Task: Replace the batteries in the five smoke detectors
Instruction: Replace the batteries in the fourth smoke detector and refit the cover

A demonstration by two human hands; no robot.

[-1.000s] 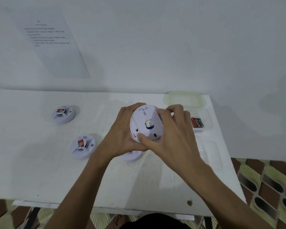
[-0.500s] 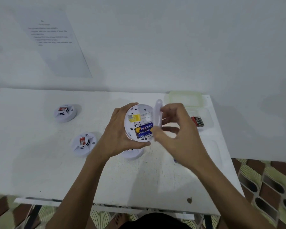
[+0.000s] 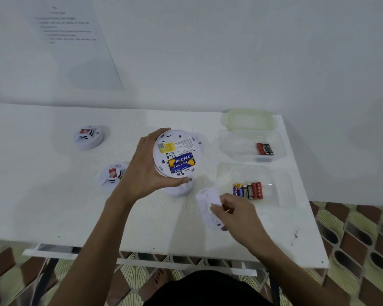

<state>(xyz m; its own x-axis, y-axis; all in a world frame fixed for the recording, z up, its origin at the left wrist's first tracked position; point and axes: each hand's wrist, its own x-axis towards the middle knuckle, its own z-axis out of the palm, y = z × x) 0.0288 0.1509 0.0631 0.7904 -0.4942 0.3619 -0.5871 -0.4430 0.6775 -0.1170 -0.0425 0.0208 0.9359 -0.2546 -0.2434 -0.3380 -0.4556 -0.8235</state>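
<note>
Step in hand: battery swap on one unit, cover off, cells not yet out

- Left hand [image 3: 142,173] grips the open smoke detector [image 3: 177,151] by its rim, fingers wrapped round the left side and thumb at the bottom edge. It's held above the middle of the table [image 3: 53,206] with the back facing the camera
- Right hand [image 3: 237,215] pinches the white back cover [image 3: 206,204] low over the table, near the front edge and right of centre. Can't tell if the cover touches the surface

Detector look: round white shell with a yellow sticker and a printed label at the top. Two blue/yellow AA cells [image 3: 181,164] sit side by side in the bay below

Next move, my read: let go of the cover, then use the freed right hand to pry the two cells out while the left keeps the shell steady. Polarity needs checking when refitting

Stock at the right edge: near clear tray [image 3: 279,188] holds mixed blue/yellow and red/black cells [image 3: 248,191], far clear tray [image 3: 230,146] holds red/black cells [image 3: 264,149]. Can't tell which are fresh

Other units: one detector [image 3: 179,192] directly below the held one, two face-up detectors [image 3: 89,136] [image 3: 113,175] toward the left. Only four in view
</note>
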